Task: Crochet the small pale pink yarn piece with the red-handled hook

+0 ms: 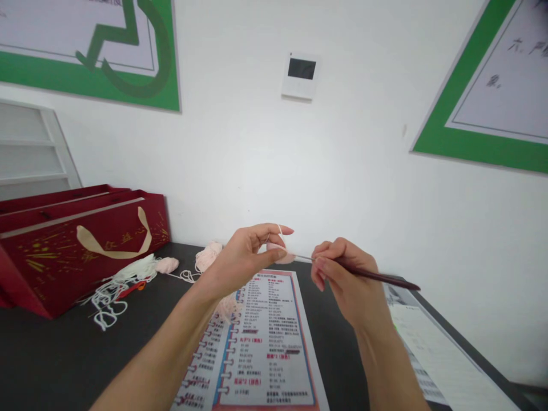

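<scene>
Pink crochet work (pixel 280 253), a small pale piece, sits near the middle of the frame, pinched between the thumb and fingers of the left hand (pixel 248 257), with a strand of pink yarn looped over the raised forefinger. Just to its right, the right hand (pixel 342 279) is closed around a dark red crochet hook (pixel 372 275), held like a pen; its thin metal tip points left and touches the pink piece, while the handle runs out toward the right. Both hands hover above a dark table (pixel 55 354). Below them, at the lower middle, lies a spiral-bound sheet (pixel 265 348) printed with red and black text, and some pink yarn rests on its upper left corner. At the left of the frame stands a dark red gift bag (pixel 51 245) with a beige ribbon handle; what is inside it cannot be seen. In front of it lies a loose tangle of white yarn (pixel 115 291), and further right, near the wall, sit small pink yarn balls (pixel 208 255). A white paper (pixel 428 348) lies along the table's right edge.
</scene>
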Tool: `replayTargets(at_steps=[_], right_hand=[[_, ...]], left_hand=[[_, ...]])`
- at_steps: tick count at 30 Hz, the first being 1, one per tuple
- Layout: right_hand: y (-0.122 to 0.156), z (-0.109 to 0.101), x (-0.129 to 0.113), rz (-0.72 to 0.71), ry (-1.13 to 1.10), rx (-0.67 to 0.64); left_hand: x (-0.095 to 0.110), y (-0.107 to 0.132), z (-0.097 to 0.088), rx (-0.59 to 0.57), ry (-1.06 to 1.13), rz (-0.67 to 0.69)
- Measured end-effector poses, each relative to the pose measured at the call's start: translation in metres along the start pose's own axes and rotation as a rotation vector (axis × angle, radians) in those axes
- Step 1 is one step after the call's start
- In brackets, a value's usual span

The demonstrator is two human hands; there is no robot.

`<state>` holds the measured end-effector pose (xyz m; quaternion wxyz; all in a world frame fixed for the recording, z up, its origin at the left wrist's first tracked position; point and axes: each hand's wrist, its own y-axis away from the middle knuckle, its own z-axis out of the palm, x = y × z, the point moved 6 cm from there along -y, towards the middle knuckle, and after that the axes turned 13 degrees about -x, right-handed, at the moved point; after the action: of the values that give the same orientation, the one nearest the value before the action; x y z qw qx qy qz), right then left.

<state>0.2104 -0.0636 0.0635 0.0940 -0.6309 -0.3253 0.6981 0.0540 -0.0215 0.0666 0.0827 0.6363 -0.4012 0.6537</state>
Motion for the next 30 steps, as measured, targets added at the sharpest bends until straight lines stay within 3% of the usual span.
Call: replayTargets(at_steps=[4,8,15,24,30], right_hand=[[-0.01,0.004,0.019,0.148,-0.437,0.031],[-0.012,0.007,0.034,0.207,-0.64,0.159],[-0.01,0.011,0.03,0.12,-0.57,0.202],[-0.008,0.01,0.034,0.275,-0.745,0.203],[-0.008,0.009,0.024,0.177,-0.598,0.156]], left_hand=[[-0.006,-0.004,0.006,-0.023,0.108,0.012],[-0.015,-0.01,0.013,-0.026,0.232,0.039],[-0.021,-0.011,0.018,0.05,0.245,0.031],[-0.018,-0.011,0.011,-0.101,0.347,0.049],[-0.015,-0.011,0.012,-0.174,0.469,0.042]])
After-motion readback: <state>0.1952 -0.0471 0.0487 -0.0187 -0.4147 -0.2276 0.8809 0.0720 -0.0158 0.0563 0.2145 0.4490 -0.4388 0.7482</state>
